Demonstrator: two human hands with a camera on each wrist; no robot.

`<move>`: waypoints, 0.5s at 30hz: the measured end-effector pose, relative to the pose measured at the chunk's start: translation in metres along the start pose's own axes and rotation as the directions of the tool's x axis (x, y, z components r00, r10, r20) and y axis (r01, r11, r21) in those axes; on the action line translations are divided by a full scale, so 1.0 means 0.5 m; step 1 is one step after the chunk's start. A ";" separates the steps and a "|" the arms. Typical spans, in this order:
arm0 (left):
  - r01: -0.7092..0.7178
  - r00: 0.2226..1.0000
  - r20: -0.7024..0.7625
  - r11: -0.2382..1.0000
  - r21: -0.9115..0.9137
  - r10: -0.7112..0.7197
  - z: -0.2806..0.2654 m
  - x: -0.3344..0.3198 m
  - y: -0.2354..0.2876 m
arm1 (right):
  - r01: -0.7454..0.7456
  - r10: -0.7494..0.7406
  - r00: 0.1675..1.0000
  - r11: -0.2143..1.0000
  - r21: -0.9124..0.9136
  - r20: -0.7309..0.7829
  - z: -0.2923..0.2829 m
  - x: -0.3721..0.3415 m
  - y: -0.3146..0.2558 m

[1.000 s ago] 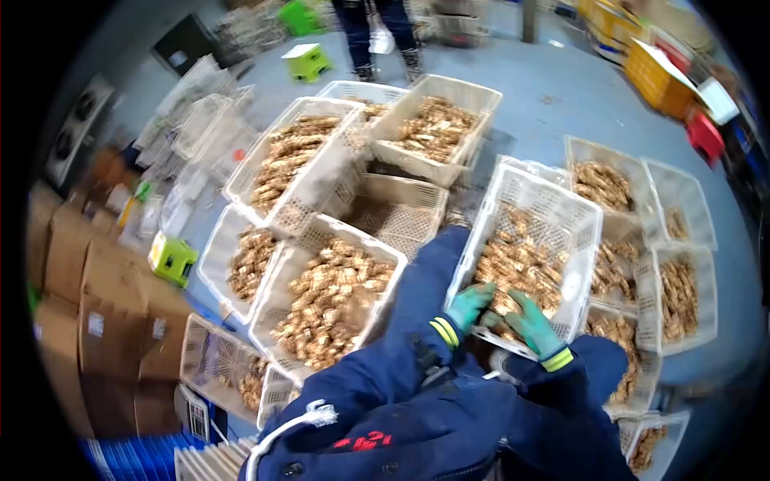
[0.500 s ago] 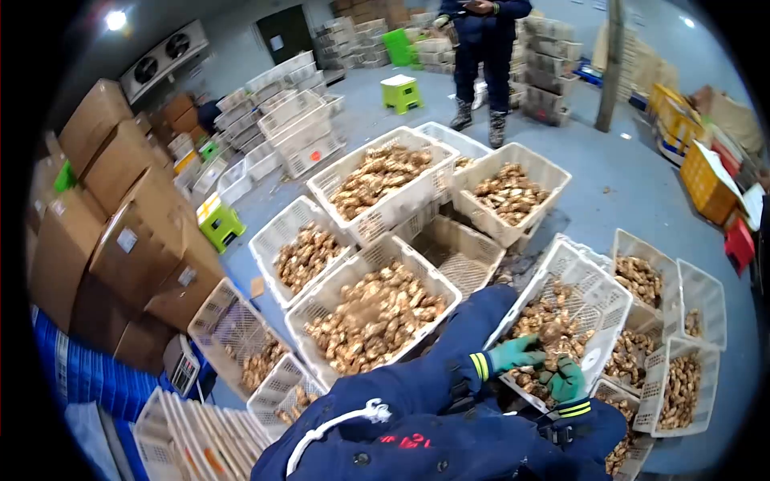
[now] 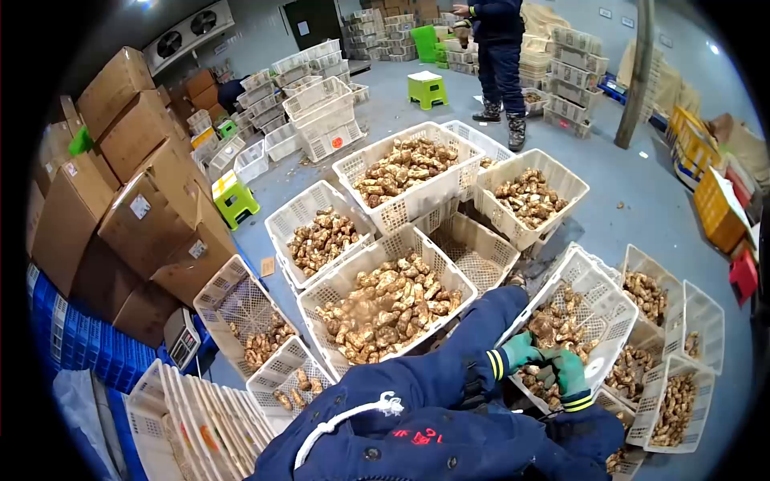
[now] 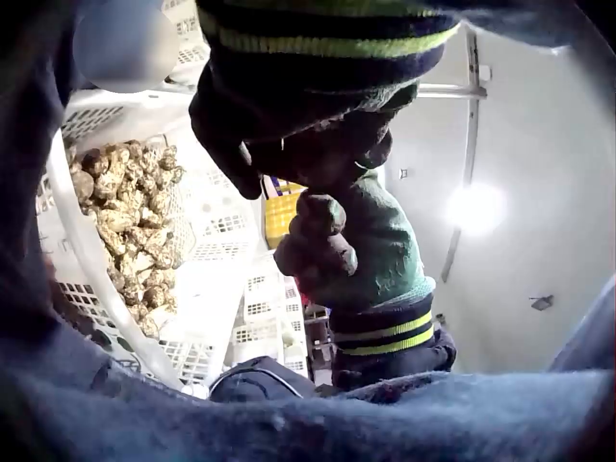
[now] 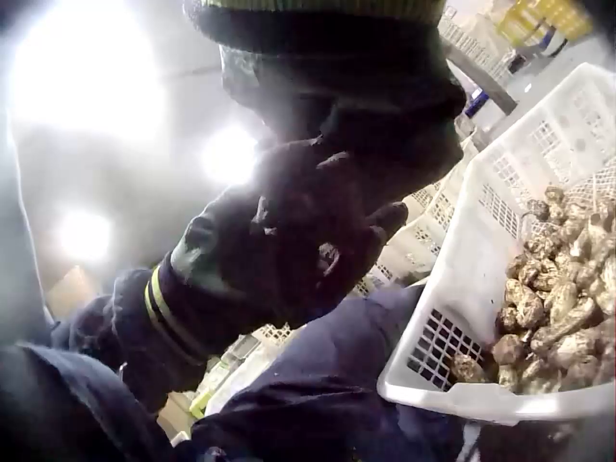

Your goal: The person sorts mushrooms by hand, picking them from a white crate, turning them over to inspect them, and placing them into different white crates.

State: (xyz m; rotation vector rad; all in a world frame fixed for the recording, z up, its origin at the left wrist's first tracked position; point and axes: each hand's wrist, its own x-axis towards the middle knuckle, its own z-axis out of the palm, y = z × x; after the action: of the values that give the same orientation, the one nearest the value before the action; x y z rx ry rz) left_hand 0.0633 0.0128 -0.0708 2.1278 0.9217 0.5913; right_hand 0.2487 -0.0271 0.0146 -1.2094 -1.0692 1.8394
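Observation:
Both hands wear green gloves with dark palms and meet close together over the near end of a white slotted crate (image 3: 618,309) of brown-and-white mushrooms (image 3: 561,317). My left hand (image 3: 520,350) has bent fingers turned toward the right. Facing it, my right hand (image 3: 569,373) curls its fingers, their dark fingertips (image 4: 332,255) showing in the left wrist view. A small pale spot shows among the dark fingers in the right wrist view; I cannot tell what they hold. The mushrooms (image 5: 558,318) lie beside the hands there.
More crates of mushrooms surround me, including a large one (image 3: 309,301) on the left and several at the right (image 3: 678,401). An emptier crate (image 3: 477,264) stands ahead. Cardboard boxes (image 3: 148,208), a scale (image 3: 183,341) and green stools (image 3: 427,90) stand farther off. A person (image 3: 499,64) stands beyond.
The head view has swung up and left, so the crates sit lower and farther right. Both hands stay over the same crate, now drawn closer together and lifted off the mushrooms.

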 end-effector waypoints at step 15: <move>0.244 0.948 -0.209 0.970 0.001 -0.238 -0.042 -0.026 0.119 | 0.175 -0.188 0.960 0.981 -0.082 -0.210 0.027 0.014 0.040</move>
State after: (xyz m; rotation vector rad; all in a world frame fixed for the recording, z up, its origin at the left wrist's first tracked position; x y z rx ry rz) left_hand 0.0669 -0.0160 -0.0134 1.9621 1.2911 0.6862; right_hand 0.2317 -0.0332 -0.0029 -1.2707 -1.0823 1.5076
